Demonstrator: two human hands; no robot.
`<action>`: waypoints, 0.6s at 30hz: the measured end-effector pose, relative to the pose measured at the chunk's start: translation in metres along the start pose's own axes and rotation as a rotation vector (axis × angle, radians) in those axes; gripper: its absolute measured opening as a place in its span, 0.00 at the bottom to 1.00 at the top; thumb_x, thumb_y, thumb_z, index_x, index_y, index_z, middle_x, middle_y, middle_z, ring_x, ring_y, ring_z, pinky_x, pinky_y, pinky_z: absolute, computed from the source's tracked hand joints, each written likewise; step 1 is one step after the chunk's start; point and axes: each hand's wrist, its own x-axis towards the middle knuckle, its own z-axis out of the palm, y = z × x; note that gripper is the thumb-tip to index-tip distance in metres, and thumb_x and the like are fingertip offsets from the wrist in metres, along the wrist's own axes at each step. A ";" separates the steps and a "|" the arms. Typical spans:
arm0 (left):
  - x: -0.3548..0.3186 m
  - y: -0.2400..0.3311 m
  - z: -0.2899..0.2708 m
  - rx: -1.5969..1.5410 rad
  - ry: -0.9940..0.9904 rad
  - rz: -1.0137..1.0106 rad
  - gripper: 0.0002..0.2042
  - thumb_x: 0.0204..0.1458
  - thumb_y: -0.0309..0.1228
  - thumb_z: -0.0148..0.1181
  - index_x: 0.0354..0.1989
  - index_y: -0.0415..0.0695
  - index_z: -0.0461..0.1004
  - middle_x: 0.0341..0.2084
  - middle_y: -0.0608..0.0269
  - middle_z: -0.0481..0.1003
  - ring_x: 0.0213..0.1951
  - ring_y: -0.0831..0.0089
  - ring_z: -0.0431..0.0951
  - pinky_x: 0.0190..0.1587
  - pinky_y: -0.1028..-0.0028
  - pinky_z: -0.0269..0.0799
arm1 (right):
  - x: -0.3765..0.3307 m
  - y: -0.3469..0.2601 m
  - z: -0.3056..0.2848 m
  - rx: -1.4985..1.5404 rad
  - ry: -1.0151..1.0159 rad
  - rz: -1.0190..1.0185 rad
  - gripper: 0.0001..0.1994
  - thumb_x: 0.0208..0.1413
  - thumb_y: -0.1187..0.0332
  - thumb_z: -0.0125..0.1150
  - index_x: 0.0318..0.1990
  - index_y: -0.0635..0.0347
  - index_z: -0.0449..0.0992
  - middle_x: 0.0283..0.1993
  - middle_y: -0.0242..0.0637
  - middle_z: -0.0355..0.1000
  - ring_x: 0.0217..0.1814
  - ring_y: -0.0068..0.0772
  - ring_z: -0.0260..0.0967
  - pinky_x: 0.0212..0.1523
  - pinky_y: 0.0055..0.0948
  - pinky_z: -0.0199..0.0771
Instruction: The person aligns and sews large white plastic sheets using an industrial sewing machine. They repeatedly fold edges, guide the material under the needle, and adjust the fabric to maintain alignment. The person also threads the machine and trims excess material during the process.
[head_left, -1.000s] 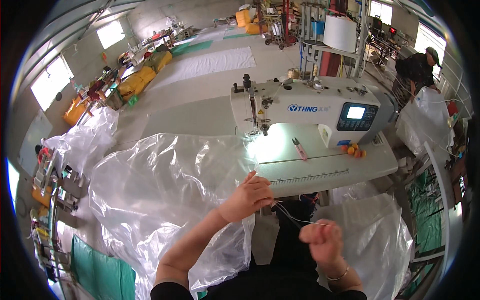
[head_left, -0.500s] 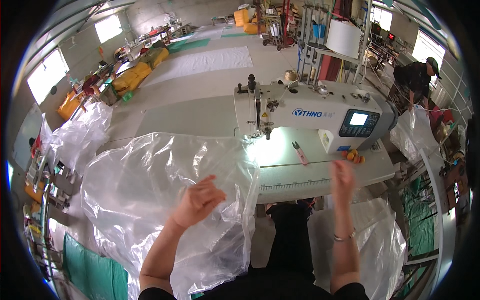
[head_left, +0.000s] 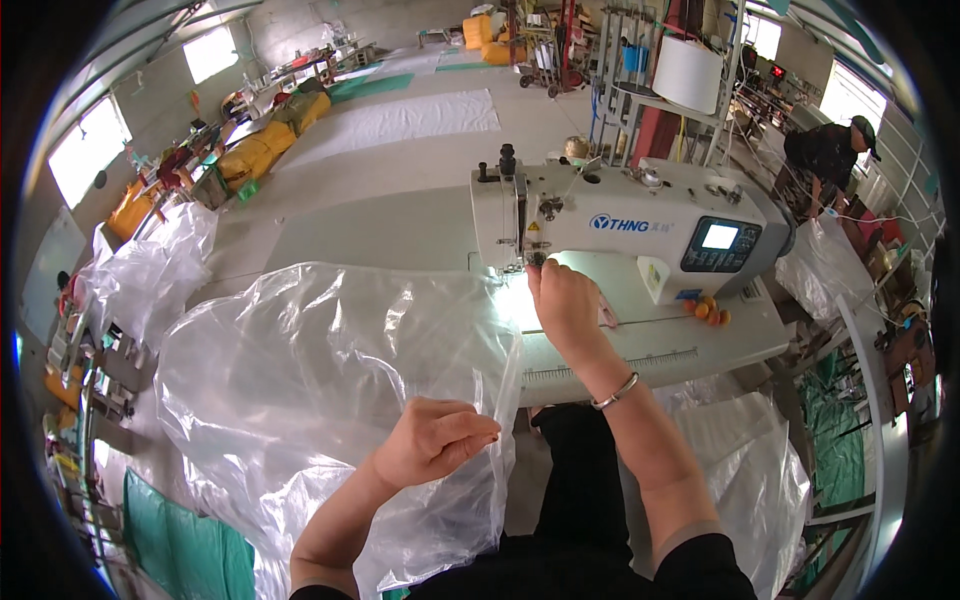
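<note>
My right hand [head_left: 568,305] is raised to the sewing machine [head_left: 600,215], its fingertips at the needle end of the machine's head, just above the brightly lit patch of the desk [head_left: 725,338]. The thumb and forefinger are drawn close together there, with the other fingers folded in behind them, but I cannot tell whether they grasp anything, since the spot is small and partly covered by my own fingers. A bracelet [head_left: 615,391] circles that wrist. My left hand [head_left: 432,443] is lower, in front of the clear plastic sheet [head_left: 300,350]; its fingers are curled in and clenched, thumb against forefinger, and whether something as thin as a thread lies between them I cannot tell. The sheet spreads to the left of the needle, over the desk and down past its near edge, with its right edge close to the lit patch. The pink snips [head_left: 607,314] lie on the desk just beyond my right hand, partly hidden by it. Farther right, a few orange and yellow round things [head_left: 707,311] sit together near the machine's base. Another sheet of plastic [head_left: 745,455] hangs to the right of my legs. Across the room at the right, a co-worker [head_left: 822,152] in a dark cap bends over more plastic [head_left: 825,265].
</note>
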 end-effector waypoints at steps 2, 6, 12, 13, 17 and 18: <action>0.003 0.001 0.002 0.002 0.017 0.006 0.05 0.50 0.23 0.63 0.34 0.40 0.75 0.18 0.60 0.72 0.19 0.63 0.72 0.21 0.69 0.65 | 0.001 0.000 0.001 -0.075 -0.020 -0.010 0.17 0.59 0.59 0.56 0.22 0.61 0.71 0.18 0.42 0.70 0.20 0.42 0.71 0.23 0.37 0.72; 0.010 0.004 0.005 0.012 0.025 0.015 0.05 0.50 0.23 0.63 0.34 0.39 0.75 0.18 0.59 0.73 0.19 0.63 0.73 0.21 0.69 0.65 | 0.002 -0.001 0.000 -0.152 -0.052 -0.037 0.15 0.57 0.58 0.58 0.24 0.59 0.72 0.19 0.38 0.71 0.21 0.38 0.72 0.24 0.34 0.73; 0.011 0.009 0.011 0.028 -0.004 0.027 0.05 0.49 0.24 0.64 0.34 0.40 0.76 0.18 0.60 0.73 0.19 0.63 0.73 0.21 0.69 0.66 | 0.004 0.002 0.004 -0.293 -0.059 -0.119 0.13 0.56 0.58 0.59 0.25 0.56 0.73 0.23 0.34 0.72 0.28 0.34 0.73 0.25 0.32 0.73; 0.011 0.010 0.012 0.030 -0.005 0.030 0.05 0.49 0.24 0.64 0.34 0.40 0.76 0.18 0.60 0.73 0.19 0.63 0.73 0.21 0.69 0.66 | 0.006 0.003 0.005 -0.319 -0.064 -0.137 0.11 0.55 0.60 0.59 0.26 0.56 0.73 0.23 0.33 0.72 0.27 0.33 0.73 0.24 0.31 0.72; 0.012 0.011 0.013 0.062 -0.034 0.011 0.05 0.49 0.24 0.64 0.34 0.41 0.76 0.18 0.60 0.73 0.19 0.63 0.73 0.21 0.70 0.66 | 0.009 0.006 0.005 -0.450 -0.103 -0.229 0.05 0.50 0.65 0.58 0.28 0.54 0.74 0.23 0.31 0.73 0.28 0.29 0.72 0.23 0.29 0.70; 0.013 0.012 0.013 0.063 -0.042 0.003 0.05 0.49 0.24 0.64 0.34 0.41 0.76 0.18 0.60 0.73 0.19 0.63 0.73 0.21 0.70 0.66 | 0.009 0.006 0.003 -0.492 -0.113 -0.258 0.04 0.49 0.67 0.58 0.28 0.54 0.74 0.24 0.31 0.73 0.29 0.28 0.72 0.23 0.29 0.69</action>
